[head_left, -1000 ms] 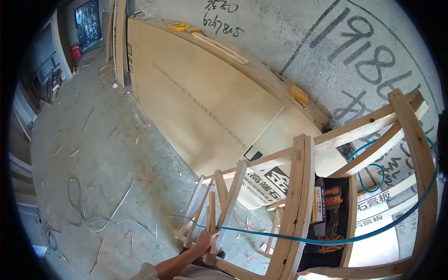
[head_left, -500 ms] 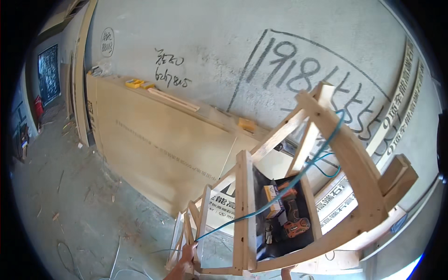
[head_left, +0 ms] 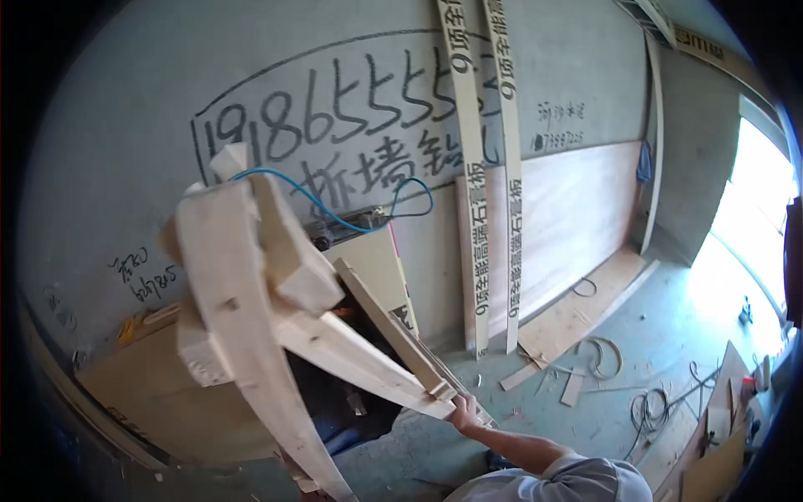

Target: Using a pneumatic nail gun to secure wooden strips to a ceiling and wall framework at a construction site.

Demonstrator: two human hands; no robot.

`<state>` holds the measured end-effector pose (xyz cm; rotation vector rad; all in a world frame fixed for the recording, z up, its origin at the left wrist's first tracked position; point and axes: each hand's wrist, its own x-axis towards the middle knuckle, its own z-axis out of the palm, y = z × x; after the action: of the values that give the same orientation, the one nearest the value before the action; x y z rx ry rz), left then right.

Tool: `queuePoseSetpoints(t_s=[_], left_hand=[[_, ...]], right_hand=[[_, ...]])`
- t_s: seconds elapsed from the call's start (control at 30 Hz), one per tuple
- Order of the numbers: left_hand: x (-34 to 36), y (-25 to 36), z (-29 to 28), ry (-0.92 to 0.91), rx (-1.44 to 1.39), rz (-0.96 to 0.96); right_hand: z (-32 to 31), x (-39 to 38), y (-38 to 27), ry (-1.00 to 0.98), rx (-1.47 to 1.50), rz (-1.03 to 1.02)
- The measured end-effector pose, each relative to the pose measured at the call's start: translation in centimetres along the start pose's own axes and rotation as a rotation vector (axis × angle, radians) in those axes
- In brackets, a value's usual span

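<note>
A wooden stepladder (head_left: 234,293), built of pale timber pieces, stands tilted close in front of me. My right hand (head_left: 465,414) is wrapped round the end of one of its rails, with the arm reaching in from the lower right. A black cloth sling (head_left: 351,418) hangs between the timbers; its contents are mostly hidden. Along the ladder's top runs a thin blue hose (head_left: 293,191), looping toward the wall. What seems to be a sliver of my left hand (head_left: 313,495) shows at the lower edge by a timber; its fingers are hidden.
Two printed board strips (head_left: 475,251) lean on the grey wall beside a pale panel (head_left: 577,209). Boards (head_left: 577,309), coiled cable (head_left: 648,410) and scraps lie on the floor to the right. A brown board (head_left: 134,385) stands along the wall at left.
My view has swung right, and the stepladder has turned, its top now at left. The drill and boxes seen in the sling are now hidden. My right hand has come further into view.
</note>
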<state>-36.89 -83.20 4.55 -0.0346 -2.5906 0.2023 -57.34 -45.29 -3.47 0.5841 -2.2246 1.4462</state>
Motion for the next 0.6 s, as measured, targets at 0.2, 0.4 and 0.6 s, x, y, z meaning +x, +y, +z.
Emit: queuePoseSetpoints(t_s=[0.2, 0.4, 0.6], left_hand=[[-12.8, -2.9, 6.0, -0.918, -0.382, -0.355], [-19.8, -13.2, -9.0, -0.614, -0.388, -0.493], [-4.2, -11.1, -29.5, 0.204, -0.195, -0.644]], right_hand=[[-0.1, -0.4, -5.4, -0.137, 0.337, 0.366], [-2.0, 0.2, -7.0, -0.253, 0.428, 0.323], [-3.6, 1.9, -6.7, -0.468, 0.461, 0.23]])
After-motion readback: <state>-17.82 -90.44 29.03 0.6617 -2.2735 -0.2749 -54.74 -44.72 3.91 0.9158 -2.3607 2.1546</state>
